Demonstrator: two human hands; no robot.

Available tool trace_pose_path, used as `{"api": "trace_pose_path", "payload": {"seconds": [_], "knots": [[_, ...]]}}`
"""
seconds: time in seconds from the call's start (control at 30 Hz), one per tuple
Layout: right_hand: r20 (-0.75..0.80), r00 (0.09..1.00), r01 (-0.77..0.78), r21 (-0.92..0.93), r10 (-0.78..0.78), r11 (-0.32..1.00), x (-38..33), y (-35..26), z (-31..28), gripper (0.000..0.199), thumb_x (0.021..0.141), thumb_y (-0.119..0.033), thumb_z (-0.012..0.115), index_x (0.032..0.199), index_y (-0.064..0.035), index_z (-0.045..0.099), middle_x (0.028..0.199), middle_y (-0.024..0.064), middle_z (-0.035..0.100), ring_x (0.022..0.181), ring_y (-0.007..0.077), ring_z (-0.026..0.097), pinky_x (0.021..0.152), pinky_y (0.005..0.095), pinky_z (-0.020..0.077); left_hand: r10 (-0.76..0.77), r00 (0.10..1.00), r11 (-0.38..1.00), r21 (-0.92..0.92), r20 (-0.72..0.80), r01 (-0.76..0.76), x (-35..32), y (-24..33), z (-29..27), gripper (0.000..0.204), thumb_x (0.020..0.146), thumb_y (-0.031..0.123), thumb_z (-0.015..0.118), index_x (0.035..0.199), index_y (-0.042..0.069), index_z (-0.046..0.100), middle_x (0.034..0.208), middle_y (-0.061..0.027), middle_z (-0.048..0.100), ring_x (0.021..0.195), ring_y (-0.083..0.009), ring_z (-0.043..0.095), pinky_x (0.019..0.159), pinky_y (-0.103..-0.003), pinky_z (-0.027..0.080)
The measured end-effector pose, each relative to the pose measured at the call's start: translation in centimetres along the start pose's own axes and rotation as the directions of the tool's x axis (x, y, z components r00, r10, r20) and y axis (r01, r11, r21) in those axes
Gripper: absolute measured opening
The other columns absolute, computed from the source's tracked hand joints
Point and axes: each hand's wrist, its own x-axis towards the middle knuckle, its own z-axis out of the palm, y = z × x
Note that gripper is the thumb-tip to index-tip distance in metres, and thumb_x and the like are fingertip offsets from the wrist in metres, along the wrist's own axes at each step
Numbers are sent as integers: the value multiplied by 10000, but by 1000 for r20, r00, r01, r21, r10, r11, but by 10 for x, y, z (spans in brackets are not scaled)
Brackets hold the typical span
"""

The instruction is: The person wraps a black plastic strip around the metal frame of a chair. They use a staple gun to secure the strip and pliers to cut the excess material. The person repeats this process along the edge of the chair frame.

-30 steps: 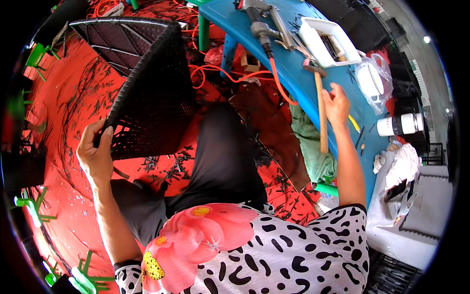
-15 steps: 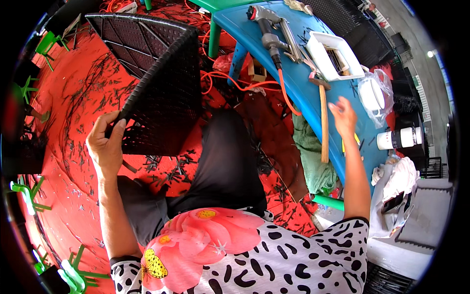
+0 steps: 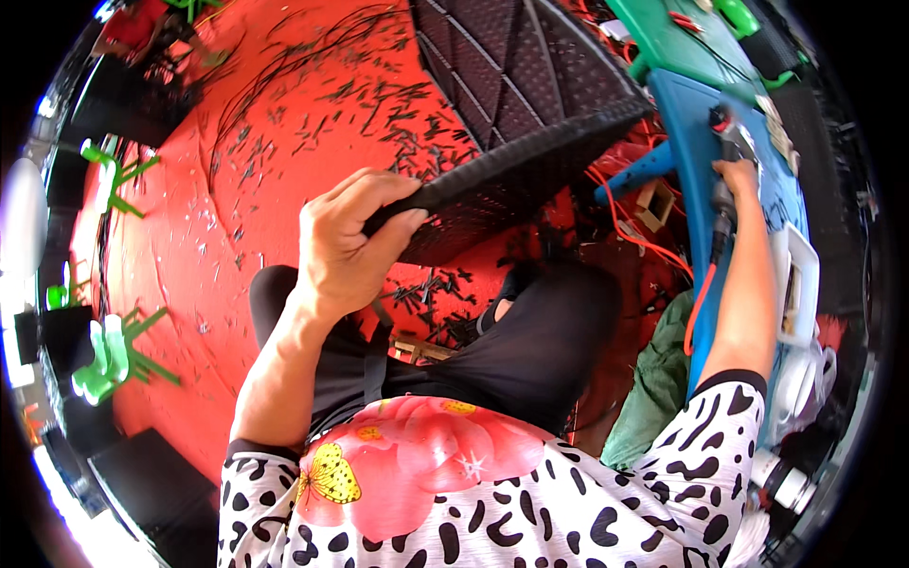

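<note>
Floor [image 3: 256, 227]: red, extending beneath and beyond the work.
Woven piece [image 3: 525, 142]: dark, angled, tilted above the floor in front of the person's legs, its thick rim facing upward.
Counter [image 3: 691, 123]: blue, at the person's right.
Green cloth [image 3: 653, 379]: bunched beside the counter's near edge.
White tray [image 3: 807, 284]: on the counter, beside the right forearm.
Left hand [image 3: 346, 241]: fingers gripping the rim's near corner, thumb opposed.
Right hand [image 3: 741, 178]: over the counter, fingers curled around the power tool.
Power tool [image 3: 725, 210]: dark, partly blurred, joined to an orange hose [image 3: 701, 312].
Dark strips [image 3: 431, 289]: scattered across the floor.
</note>
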Motion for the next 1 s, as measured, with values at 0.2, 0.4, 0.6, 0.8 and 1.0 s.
{"api": "trace_pose_path", "payload": {"seconds": [0.2, 0.4, 0.6, 0.8, 1.0], "knots": [[-175, 980, 132, 247, -90, 960, -16, 16, 0, 611, 651, -252, 743, 1118, 97, 558, 868, 192, 664, 781, 293, 655, 747, 373, 501, 39, 999, 999, -24, -14, -39, -1, -7, 2, 190, 740, 15, 690, 917, -25, 637, 811, -133, 644, 709, -244, 644, 642, -288, 494], [-246, 907, 390, 797, -341, 462, -158, -47, -101, 427, 805, -139, 669, 1155, 37, 500, 837, 74, 594, 719, 92, 572, 646, 246, 471, 28, 1000, 1000, 14, -9, -28, -3, -4, -4, 216, 740, 18, 686, 950, -19, 651, 824, -120, 648, 725, -217, 632, 673, -285, 491], [-440, 790, 497, 867, -426, 26, -224, -87, -119, 328, 759, -55, 549, 1066, 56, 523, 804, 102, 584, 773, 198, 562, 810, 302, 432, 92, 996, 996, -13, 20, -91, -2, -12, -4, 257, 724, 8, 642, 980, -12, 653, 845, -126, 649, 774, -230, 630, 719, -298, 489], [-454, 807, 439, 889, -377, -132, -310, -141, -55, 328, 802, -122, 671, 1069, 19, 544, 714, 60, 594, 636, 153, 578, 670, 288, 469, 102, 994, 994, -51, 49, -99, 2, -14, -3, 278, 713, 21, 641, 989, -9, 645, 870, -149, 661, 809, -284, 653, 737, -325, 503], [160, 801, -250, 965, -577, -79, -388, -137, 30, 345, 817, -86, 576, 1142, -1, 499, 877, 64, 581, 805, 136, 549, 756, 285, 440, 73, 997, 990, -124, 23, -70, -2, -20, -3, 438, 713, 4, 645, 1142, -1, 558, 902, -129, 675, 796, -247, 656, 741, -307, 507]]}}
